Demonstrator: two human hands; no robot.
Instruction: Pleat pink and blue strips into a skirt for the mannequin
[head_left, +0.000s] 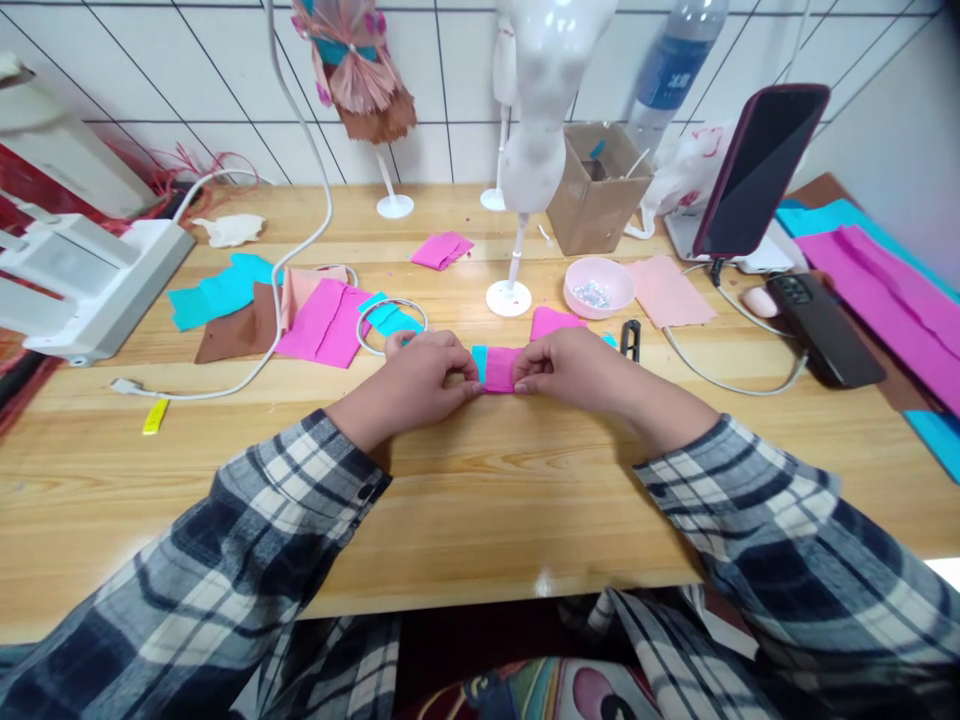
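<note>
A small piece of magenta crepe paper with a turquoise strip along its left end lies on the wooden table between my hands. My left hand is closed, thumb and fingers pinching the left end by the turquoise strip. At the right end, my right hand pinches the magenta paper. Part of the paper is hidden under the fingers. Just beyond my right hand lie another magenta piece and a black clip-like object. A turquoise scrap is beyond my left hand.
A white bottle-shaped form on a stand rises straight ahead. To its right are a pink bowl of beads, a cardboard box and an upright phone. A white cable and a power strip occupy the left.
</note>
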